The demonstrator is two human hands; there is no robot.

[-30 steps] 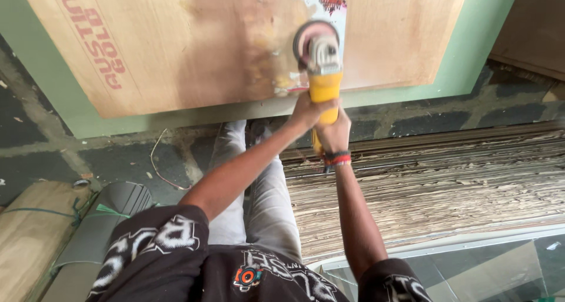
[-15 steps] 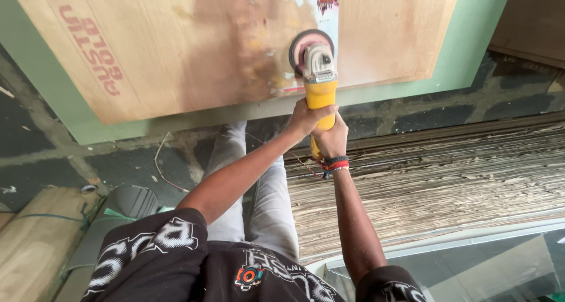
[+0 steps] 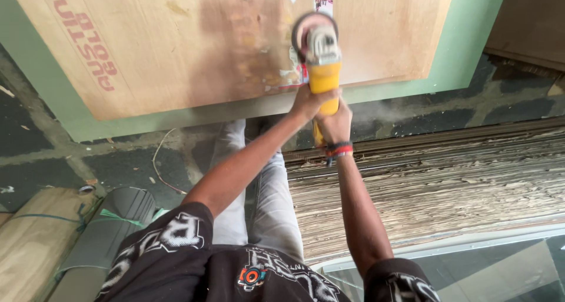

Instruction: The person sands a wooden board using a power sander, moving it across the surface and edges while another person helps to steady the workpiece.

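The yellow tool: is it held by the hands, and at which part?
Yes. Both hands, left and right, grip the grinder by its yellow body, behind the spinning disc on the wooden board.

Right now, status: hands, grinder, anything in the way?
Left hand and right hand both gripping the yellow angle grinder. Disc on the plywood sheet, over torn sticker remnants. Nothing blocking; loose cord on the floor, off to the left.

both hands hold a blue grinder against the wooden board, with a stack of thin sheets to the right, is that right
Not quite: the grinder has a yellow body, not blue, as the head view shows. The rest holds: the left hand and right hand both grip it, its disc is against the wooden board, and a stack of thin sheets lies to the right.
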